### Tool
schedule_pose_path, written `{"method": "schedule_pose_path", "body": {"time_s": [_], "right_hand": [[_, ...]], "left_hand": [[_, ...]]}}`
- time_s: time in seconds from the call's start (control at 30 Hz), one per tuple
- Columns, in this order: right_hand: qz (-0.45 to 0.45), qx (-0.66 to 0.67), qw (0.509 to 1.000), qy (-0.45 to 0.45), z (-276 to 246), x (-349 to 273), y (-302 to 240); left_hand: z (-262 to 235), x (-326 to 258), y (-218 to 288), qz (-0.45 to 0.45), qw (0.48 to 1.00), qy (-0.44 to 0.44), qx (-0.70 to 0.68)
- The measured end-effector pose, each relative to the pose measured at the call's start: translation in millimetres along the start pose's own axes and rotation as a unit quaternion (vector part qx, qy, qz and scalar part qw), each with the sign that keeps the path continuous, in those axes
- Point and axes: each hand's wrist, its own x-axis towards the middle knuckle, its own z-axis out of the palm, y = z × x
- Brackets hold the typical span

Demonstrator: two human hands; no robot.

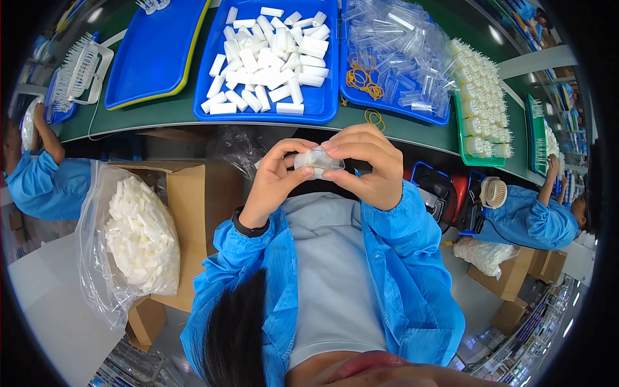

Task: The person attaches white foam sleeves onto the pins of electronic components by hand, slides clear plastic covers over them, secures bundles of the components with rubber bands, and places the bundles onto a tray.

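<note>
In front of my chest, both hands meet on a small bundle of white cylindrical pieces (pixel 310 160). A clear plastic sleeve (pixel 333 161) lies around or against the bundle's right side; my fingers hide how far it reaches. My left hand (pixel 282 177) pinches the white pieces between thumb and fingers. Thumb and fingertips of my right hand (pixel 371 159) close on the clear sleeve. Just beyond, a blue tray (pixel 201 106) holds many loose white pieces (pixel 271 61). To its right, clear plastic sleeves (pixel 400 51) fill another blue tray (pixel 438 117).
Yellow rubber bands (pixel 365 80) lie among the sleeves. Bundled white pieces (pixel 480 97) stand in rows on a green tray (pixel 463 155). Stacked trays (pixel 151 58) sit at left. A bag of white pieces (pixel 142 235) fills a carton (pixel 192 226). Co-workers sit on both sides.
</note>
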Motion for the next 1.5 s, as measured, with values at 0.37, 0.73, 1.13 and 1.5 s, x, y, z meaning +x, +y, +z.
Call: {"method": "schedule_pose_path", "body": {"time_s": [0.37, 0.73, 1.13, 1.5], "right_hand": [[0.064, -0.018, 0.998, 0.013, 2, 3, -8], [0.027, -0.02, 0.999, -0.007, -7, -2, -4], [0.007, -0.053, 0.998, -0.018, -7, -4, -8], [0.011, -0.041, 0.999, -0.018, 2, -2, -10]], "left_hand": [[3, -1, -4, -0.023, 1.0, -0.009, -0.018], [0, -1, -5, -0.025, 0.999, -0.017, -0.045], [-1, -1, -6, -0.043, 0.998, -0.018, -0.039], [-2, -3, -7, -0.044, 0.997, -0.016, -0.055]]}}
